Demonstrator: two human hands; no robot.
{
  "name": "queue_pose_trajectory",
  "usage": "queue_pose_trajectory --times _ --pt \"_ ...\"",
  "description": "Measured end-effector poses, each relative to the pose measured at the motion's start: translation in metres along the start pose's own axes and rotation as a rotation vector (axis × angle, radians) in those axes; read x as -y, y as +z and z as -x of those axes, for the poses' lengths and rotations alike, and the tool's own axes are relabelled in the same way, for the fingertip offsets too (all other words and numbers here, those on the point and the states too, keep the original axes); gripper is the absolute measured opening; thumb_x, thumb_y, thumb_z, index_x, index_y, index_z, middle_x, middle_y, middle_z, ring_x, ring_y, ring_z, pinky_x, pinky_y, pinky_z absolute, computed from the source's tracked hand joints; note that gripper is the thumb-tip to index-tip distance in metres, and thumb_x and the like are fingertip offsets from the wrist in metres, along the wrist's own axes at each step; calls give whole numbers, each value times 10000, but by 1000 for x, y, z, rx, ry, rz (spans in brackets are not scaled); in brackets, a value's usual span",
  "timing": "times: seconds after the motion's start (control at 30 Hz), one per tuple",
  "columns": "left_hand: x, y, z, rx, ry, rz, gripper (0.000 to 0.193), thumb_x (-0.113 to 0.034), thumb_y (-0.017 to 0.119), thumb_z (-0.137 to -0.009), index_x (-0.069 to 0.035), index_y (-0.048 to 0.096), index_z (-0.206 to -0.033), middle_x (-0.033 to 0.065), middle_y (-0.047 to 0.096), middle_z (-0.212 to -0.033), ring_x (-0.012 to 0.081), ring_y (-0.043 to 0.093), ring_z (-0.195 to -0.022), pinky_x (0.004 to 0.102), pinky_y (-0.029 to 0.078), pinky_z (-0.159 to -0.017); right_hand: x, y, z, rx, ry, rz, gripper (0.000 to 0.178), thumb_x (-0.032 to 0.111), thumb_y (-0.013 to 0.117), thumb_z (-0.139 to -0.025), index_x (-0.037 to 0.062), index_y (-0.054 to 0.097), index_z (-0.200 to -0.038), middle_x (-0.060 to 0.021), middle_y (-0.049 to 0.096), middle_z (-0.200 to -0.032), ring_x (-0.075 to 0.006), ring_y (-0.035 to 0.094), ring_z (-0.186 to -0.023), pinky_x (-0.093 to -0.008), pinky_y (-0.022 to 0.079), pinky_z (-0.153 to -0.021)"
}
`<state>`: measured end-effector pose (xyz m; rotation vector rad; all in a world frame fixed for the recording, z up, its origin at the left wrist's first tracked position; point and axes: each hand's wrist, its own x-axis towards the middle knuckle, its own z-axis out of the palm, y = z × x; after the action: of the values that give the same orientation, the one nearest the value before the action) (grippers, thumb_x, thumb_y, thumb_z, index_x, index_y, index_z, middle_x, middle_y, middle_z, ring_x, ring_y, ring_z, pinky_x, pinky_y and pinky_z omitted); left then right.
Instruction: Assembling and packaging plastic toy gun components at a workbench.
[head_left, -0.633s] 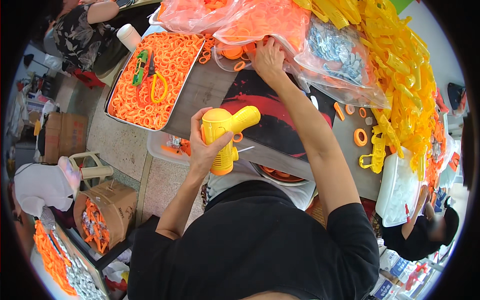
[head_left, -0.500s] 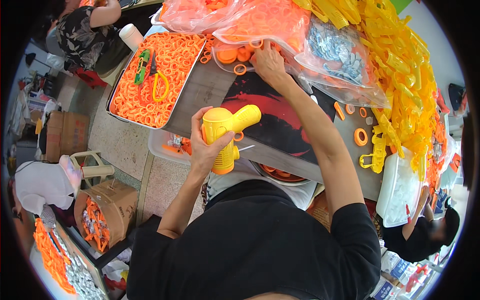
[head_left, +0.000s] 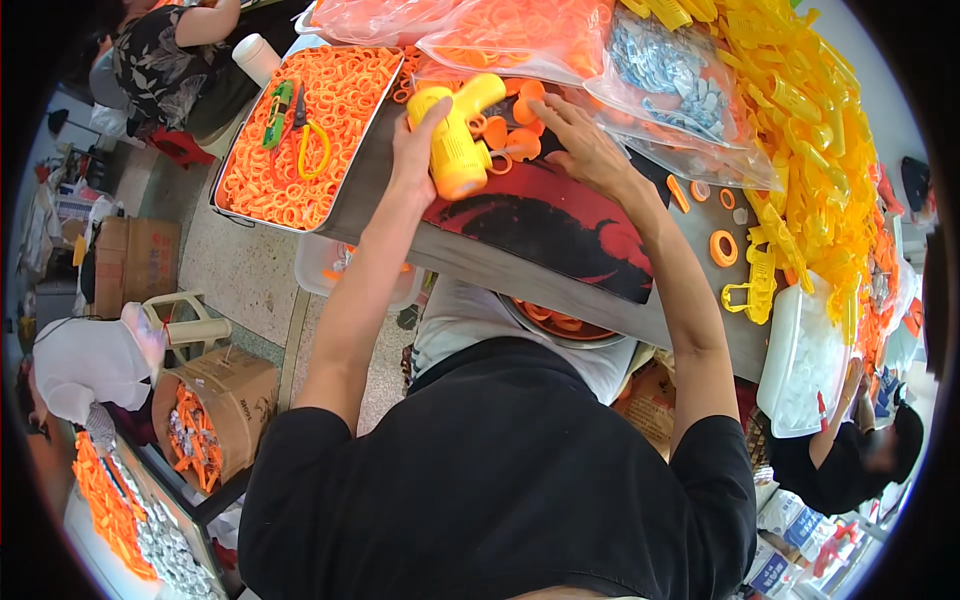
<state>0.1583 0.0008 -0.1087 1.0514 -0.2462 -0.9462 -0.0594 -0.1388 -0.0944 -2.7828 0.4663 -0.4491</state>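
My left hand [head_left: 412, 150] is wrapped round a yellow pistol-shaped plastic housing [head_left: 455, 150], a thick barrel with a stubby handle. It is held over the far part of the table, its handle pointing up and to the right. A thin pale rod sticks out of its right side beside an orange ring [head_left: 497, 162]. My right hand [head_left: 590, 150] is just right of it, fingers stretched and thumb apart, with nothing visibly gripped. Its fingertips are at the edge of several loose orange round caps [head_left: 522, 143]; whether they touch cannot be told.
A metal tray [head_left: 345, 190] of orange rings, with cutters [head_left: 316, 150] on top, stands at left. Clear bags [head_left: 540, 40] of orange parts lie at the back. Yellow housing pieces [head_left: 790, 120] are heaped at right, above a white bin [head_left: 795, 370]. Other people [head_left: 870, 445] are nearby.
My left hand has carried the yellow housing away from my body, toward the orange caps. My right hand has drawn back right from the bag's edge and its fingers have spread; the caps have shifted.
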Motion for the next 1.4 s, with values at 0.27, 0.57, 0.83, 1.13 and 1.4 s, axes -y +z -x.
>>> queue_pose_trajectory --times 0.27,0.57,0.83,1.13,1.4 --pt "-12 -29 52 -22 82 -16 597 -222 797 -853 -44 407 -1270 133 606 -1104 238 699 -896 417 636 -697 23 -9 12 -21 184 -125 331 131 675 -891 83 640 -1217 -111 633 -1250 -337 639 -1078 -431 519 -903" --pt "-15 -62 106 -58 70 -150 598 -127 813 -831 -53 447 -1299 112 622 -1127 192 694 -883 341 622 -719 11 39 -34 -72 192 -150 269 189 645 -894 71 654 -1136 -172 650 -1184 -350 647 -1023 -424 524 -859" --pt "-11 -28 109 39 174 -198 623 -108 819 -814 -58 445 -1309 96 612 -1125 172 675 -922 323 604 -763 39 -5 9 -203 421 -1057 399 247 639 -977 64 614 -1330 -47 663 -1198 -166 608 -1077 -302 479 -920" --pt "1 26 114 323 484 -448 685 -67 822 -800 -50 419 -1354 98 568 -1207 184 654 -1027 310 583 -846 59 -34 62 -122 490 -1553 437 287 575 -1037 -1 572 -1366 -20 659 -1161 -89 570 -959 -269 472 -872" --pt "9 44 114 467 343 -367 697 -62 826 -797 -55 410 -1357 96 579 -1215 171 645 -1047 317 563 -894 56 -45 89 -184 530 -974 554 512 477 -1046 15 722 -1047 17 577 -761 -75 488 -686 -240 396 -638"
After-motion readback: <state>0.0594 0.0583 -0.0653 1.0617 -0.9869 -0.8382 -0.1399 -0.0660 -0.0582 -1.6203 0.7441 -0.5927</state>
